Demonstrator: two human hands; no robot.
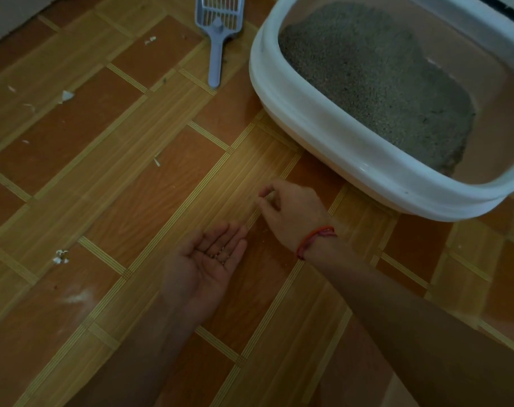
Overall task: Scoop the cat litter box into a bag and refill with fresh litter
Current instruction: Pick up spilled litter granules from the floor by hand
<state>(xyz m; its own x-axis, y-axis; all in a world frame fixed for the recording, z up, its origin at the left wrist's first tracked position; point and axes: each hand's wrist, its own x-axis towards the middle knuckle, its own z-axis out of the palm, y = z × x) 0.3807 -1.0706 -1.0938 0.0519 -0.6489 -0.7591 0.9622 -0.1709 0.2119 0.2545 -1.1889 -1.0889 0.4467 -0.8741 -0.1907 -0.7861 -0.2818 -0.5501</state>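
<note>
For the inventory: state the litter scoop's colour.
The litter scoop is pale blue-grey; head view.

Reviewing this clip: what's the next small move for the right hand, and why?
Probably move the right hand over the left hand and drop its small bit there. The left palm lies open, facing up, with a few litter grains in it; the right fingertips pinch the bit low over the floor near the litter box.

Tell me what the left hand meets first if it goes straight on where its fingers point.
Probably the right hand, pinching a litter grain just ahead of the left hand; the litter box lies further along. Depth is unclear.
</note>
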